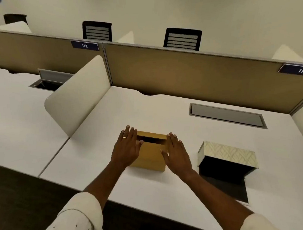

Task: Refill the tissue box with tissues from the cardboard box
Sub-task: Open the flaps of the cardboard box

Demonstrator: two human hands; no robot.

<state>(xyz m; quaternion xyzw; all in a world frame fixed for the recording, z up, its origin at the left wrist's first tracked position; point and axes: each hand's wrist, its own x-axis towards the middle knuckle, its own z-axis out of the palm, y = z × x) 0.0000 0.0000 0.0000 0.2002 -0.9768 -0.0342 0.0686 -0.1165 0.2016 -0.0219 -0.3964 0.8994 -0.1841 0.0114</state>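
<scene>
A small brown cardboard box point(150, 155) stands in the middle of the white desk point(148, 188). Its top is partly open, with a dark gap at the far side; I cannot see what is inside. My left hand point(127, 149) lies flat against its left side, thumb on the top flap. Against the box's right side presses my right hand point(177, 155), fingers straight. To the right lies the patterned tissue box point(228, 153) on its side, its dark, empty-looking inside facing me, with a dark flap point(229, 190) folded out onto the desk.
A grey cable hatch point(226, 116) is set into the desk behind the tissue box. A tan partition point(189, 72) closes the back, and a white divider point(79, 96) stands at the left. Two black chairs point(182, 39) are behind the partition. The desk's front edge runs near my forearms.
</scene>
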